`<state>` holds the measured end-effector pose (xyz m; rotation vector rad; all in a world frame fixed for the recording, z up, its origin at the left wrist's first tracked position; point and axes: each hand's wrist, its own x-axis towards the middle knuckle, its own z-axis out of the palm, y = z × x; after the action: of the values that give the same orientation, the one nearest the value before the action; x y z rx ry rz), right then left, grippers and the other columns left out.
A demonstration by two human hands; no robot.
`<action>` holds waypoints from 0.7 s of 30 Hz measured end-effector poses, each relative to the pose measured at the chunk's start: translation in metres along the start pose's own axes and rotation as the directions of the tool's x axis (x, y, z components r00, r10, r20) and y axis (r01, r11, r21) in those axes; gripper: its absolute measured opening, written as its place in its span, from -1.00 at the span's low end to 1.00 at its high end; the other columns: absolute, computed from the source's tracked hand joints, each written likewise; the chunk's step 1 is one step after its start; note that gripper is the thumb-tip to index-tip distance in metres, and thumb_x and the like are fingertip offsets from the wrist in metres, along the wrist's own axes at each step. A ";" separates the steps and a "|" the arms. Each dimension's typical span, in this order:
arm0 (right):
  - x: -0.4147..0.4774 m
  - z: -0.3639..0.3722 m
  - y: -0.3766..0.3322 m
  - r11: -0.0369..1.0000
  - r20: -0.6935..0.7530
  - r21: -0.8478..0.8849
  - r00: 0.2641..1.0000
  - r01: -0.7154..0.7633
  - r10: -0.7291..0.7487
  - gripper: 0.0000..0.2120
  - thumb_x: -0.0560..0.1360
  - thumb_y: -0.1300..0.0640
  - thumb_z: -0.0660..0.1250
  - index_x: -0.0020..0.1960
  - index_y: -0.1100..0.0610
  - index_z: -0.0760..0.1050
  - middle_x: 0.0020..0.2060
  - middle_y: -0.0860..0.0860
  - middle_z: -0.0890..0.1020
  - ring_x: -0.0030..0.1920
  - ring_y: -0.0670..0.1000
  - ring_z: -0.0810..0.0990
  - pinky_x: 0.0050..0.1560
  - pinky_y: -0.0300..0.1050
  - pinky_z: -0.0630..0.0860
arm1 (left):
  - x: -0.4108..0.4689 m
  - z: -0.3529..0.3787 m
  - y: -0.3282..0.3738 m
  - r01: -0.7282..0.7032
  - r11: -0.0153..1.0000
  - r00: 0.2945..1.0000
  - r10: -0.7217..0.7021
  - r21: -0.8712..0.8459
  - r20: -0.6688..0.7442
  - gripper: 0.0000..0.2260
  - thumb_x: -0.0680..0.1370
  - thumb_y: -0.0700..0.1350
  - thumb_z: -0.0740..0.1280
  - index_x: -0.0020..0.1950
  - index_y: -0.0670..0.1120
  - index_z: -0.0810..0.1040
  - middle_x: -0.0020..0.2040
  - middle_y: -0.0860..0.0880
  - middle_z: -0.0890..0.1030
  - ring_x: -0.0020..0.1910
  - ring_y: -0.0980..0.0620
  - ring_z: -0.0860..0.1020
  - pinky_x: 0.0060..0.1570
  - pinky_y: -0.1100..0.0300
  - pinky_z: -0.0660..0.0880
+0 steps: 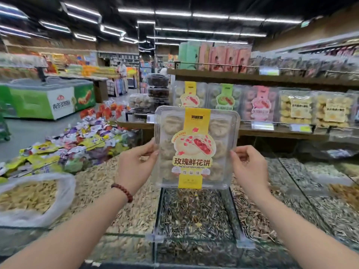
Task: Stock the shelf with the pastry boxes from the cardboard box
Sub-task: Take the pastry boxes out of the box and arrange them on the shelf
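Note:
I hold a clear plastic pastry box (196, 148) with a yellow label upright in front of me, its face toward me. My left hand (136, 167) grips its left edge and my right hand (250, 169) grips its right edge. Behind it, the wooden shelf (272, 131) carries a row of similar boxes standing on edge: a yellow-label box (189, 96), a green-label box (224, 97) and a pink-label box (260, 102). The cardboard box is out of view.
Glass-walled bins of sunflower seeds (196, 214) lie directly below my arms. A bag of pale seeds (31, 199) sits at the left, with wrapped candies (81, 140) beyond it. Cookie boxes (314, 109) fill the shelf's right part. A green freezer (48, 98) stands far left.

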<state>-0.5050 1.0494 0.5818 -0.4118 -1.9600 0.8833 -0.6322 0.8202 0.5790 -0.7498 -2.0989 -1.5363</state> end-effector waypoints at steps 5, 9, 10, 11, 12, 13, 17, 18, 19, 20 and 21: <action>0.096 0.046 0.001 0.996 -0.133 -0.073 0.990 0.047 -0.056 -0.91 0.52 0.18 0.32 -0.16 0.09 0.48 -0.32 -0.07 0.55 -0.28 -0.06 0.51 -0.25 -0.22 0.38 | 0.105 0.033 -0.021 -0.043 0.998 0.999 0.042 -0.048 -0.009 -0.67 0.44 -0.20 0.45 0.19 -0.15 0.57 -0.02 0.00 0.66 -0.14 0.27 0.59 0.05 0.24 0.55; 0.177 0.096 0.012 0.995 -0.222 -0.090 0.973 0.049 -0.068 -0.93 0.53 0.18 0.30 -0.14 0.09 0.46 -0.25 0.04 0.57 -0.21 0.01 0.52 -0.19 -0.17 0.36 | 0.200 0.074 -0.047 -0.103 0.993 0.994 0.101 -0.052 -0.048 -0.69 0.45 -0.23 0.43 0.19 -0.18 0.58 0.02 -0.09 0.67 -0.06 0.15 0.57 0.14 0.17 0.52; 0.193 0.104 0.015 0.995 -0.239 -0.094 0.969 0.043 -0.064 -0.93 0.53 0.19 0.29 -0.13 0.09 0.46 -0.23 0.05 0.57 -0.20 0.02 0.51 -0.16 -0.15 0.37 | 0.218 0.084 -0.051 -0.103 0.993 0.994 0.100 -0.058 -0.046 -0.68 0.46 -0.22 0.42 0.20 -0.17 0.57 0.01 -0.08 0.67 -0.06 0.16 0.57 0.14 0.19 0.51; 0.213 0.116 0.019 0.994 -0.254 -0.101 0.965 0.033 -0.058 -0.95 0.53 0.20 0.28 -0.12 0.11 0.46 -0.22 0.06 0.56 -0.18 0.03 0.51 -0.13 -0.14 0.38 | 0.239 0.095 -0.058 -0.100 0.992 0.994 0.097 -0.076 -0.042 -0.68 0.47 -0.21 0.41 0.22 -0.15 0.56 0.01 -0.07 0.67 -0.06 0.17 0.57 0.14 0.19 0.51; 0.234 0.128 0.025 0.994 -0.270 -0.109 0.962 0.020 -0.049 -0.96 0.53 0.21 0.28 -0.10 0.12 0.46 -0.22 0.05 0.55 -0.17 0.03 0.51 -0.12 -0.13 0.39 | 0.260 0.108 -0.065 -0.095 0.991 0.995 0.093 -0.097 -0.033 -0.68 0.47 -0.20 0.40 0.23 -0.14 0.56 0.02 -0.06 0.67 -0.06 0.18 0.57 0.13 0.21 0.51; 0.252 0.139 0.031 0.993 -0.289 -0.119 0.956 0.012 -0.046 -0.97 0.53 0.21 0.27 -0.08 0.14 0.48 -0.22 0.04 0.55 -0.17 0.03 0.50 -0.12 -0.13 0.39 | 0.279 0.119 -0.070 -0.101 0.989 0.995 0.098 -0.105 -0.031 -0.68 0.48 -0.20 0.39 0.24 -0.13 0.55 0.04 -0.06 0.67 -0.04 0.18 0.57 0.12 0.25 0.49; 0.315 0.172 0.053 0.989 -0.330 -0.146 0.943 0.001 -0.050 -0.89 0.53 0.19 0.27 -0.01 0.21 0.52 -0.19 0.06 0.57 -0.14 0.09 0.56 -0.06 -0.03 0.49 | 0.335 0.159 -0.088 -0.083 0.992 0.995 0.076 -0.094 -0.071 -0.69 0.49 -0.22 0.38 0.23 -0.15 0.56 0.06 -0.09 0.66 0.00 0.16 0.57 0.12 0.29 0.44; 0.326 0.180 0.059 0.988 -0.321 -0.155 0.946 -0.005 -0.045 -0.89 0.53 0.20 0.28 -0.01 0.22 0.52 -0.18 0.08 0.58 -0.13 0.10 0.57 -0.05 -0.01 0.50 | 0.344 0.168 -0.095 -0.063 0.993 0.996 0.057 -0.101 -0.065 -0.70 0.49 -0.23 0.37 0.23 -0.15 0.56 0.05 -0.11 0.67 0.00 0.11 0.59 0.14 0.25 0.46; 0.336 0.188 0.066 0.985 -0.310 -0.169 0.950 -0.014 -0.039 -0.89 0.52 0.21 0.28 0.00 0.24 0.52 -0.16 0.12 0.60 -0.12 0.11 0.57 -0.05 -0.02 0.49 | 0.351 0.177 -0.102 -0.057 0.994 0.997 0.052 -0.091 -0.055 -0.72 0.50 -0.23 0.36 0.20 -0.14 0.58 0.00 -0.14 0.68 -0.01 0.03 0.62 0.12 0.21 0.49; 0.345 0.195 0.073 0.982 -0.303 -0.187 0.952 -0.028 -0.030 -0.88 0.51 0.23 0.29 0.00 0.26 0.52 -0.14 0.15 0.62 -0.11 0.13 0.57 -0.04 -0.04 0.47 | 0.356 0.186 -0.109 -0.058 0.997 0.998 0.056 -0.047 -0.043 -0.76 0.50 -0.22 0.34 0.16 -0.13 0.61 -0.07 -0.17 0.69 -0.05 -0.03 0.64 0.06 0.19 0.51; 0.352 0.202 0.081 0.977 -0.297 -0.211 0.955 -0.041 -0.024 -0.87 0.51 0.25 0.29 0.02 0.27 0.53 -0.12 0.16 0.63 -0.09 0.13 0.57 -0.04 -0.07 0.43 | 0.360 0.195 -0.118 -0.061 0.998 0.998 0.061 0.005 -0.034 -0.80 0.50 -0.22 0.33 0.11 -0.14 0.62 -0.14 -0.18 0.69 -0.10 -0.07 0.64 -0.02 0.20 0.50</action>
<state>-0.8658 1.2297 0.6725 -0.6420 -1.7765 0.5761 -0.9877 1.0398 0.6622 -0.7731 -2.0347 -1.5020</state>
